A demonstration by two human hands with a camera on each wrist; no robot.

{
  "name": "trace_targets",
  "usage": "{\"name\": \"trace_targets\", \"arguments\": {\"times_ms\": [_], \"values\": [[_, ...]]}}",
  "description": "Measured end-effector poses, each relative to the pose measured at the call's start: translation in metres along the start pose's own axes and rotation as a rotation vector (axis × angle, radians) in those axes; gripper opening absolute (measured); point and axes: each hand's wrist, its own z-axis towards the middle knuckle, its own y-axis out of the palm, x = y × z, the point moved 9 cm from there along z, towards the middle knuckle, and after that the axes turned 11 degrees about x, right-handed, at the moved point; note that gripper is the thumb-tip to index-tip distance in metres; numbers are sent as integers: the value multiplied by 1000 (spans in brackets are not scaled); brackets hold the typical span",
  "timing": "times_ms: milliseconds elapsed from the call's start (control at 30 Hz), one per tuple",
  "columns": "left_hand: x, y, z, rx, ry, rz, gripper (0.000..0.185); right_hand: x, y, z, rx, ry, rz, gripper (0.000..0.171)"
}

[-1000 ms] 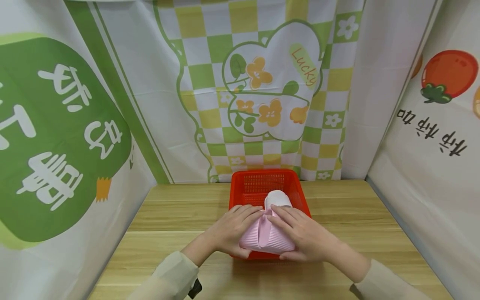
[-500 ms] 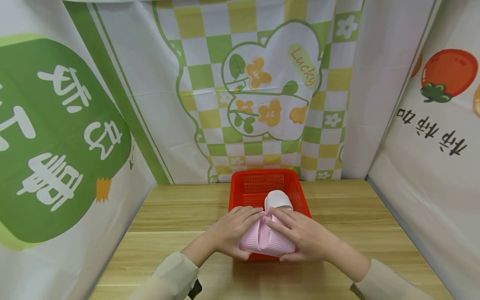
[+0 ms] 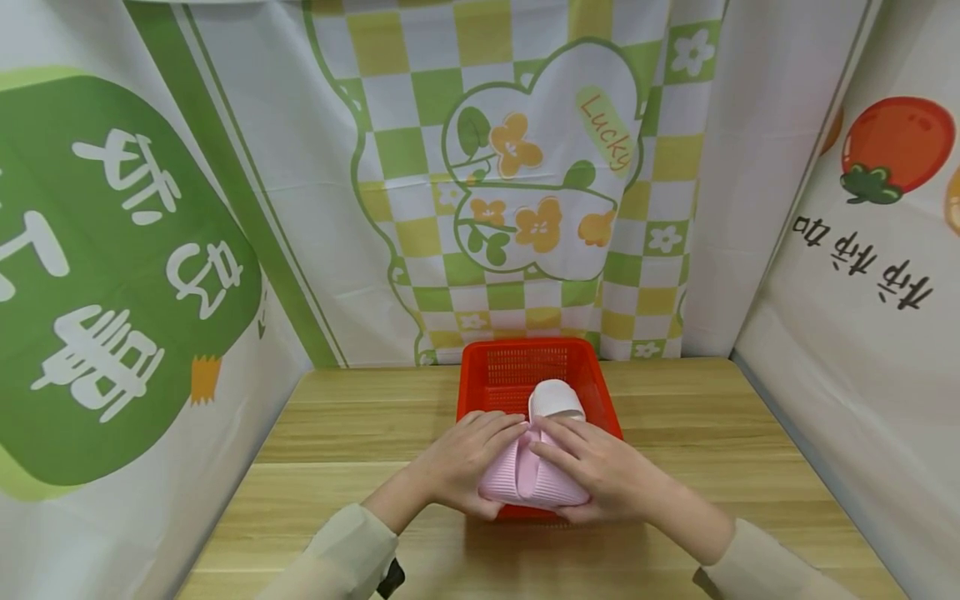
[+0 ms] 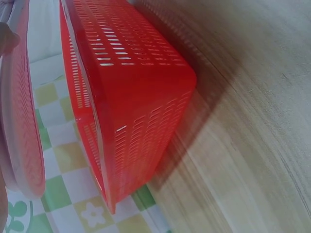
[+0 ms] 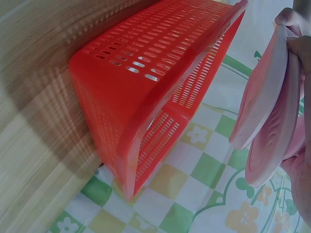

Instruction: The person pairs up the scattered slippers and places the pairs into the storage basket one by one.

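Pair of pink slippers (image 3: 534, 475) held together over the near end of the red basket (image 3: 507, 368) on the wooden table (image 3: 352, 433). Left hand (image 3: 463, 460) wrapped round the left slipper, right hand (image 3: 606, 472) curled over the right one — both grasping. Soles (image 5: 265, 111) pressed face to face in the right wrist view. Checked cloth (image 3: 517, 167) behind.
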Motion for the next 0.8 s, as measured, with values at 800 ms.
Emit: {"name": "trace_targets", "arguments": {"times_ms": [800], "values": [[-3, 4, -3, -55, -28, 36, 98, 3, 5, 2, -43, 42, -97, 88]]}}
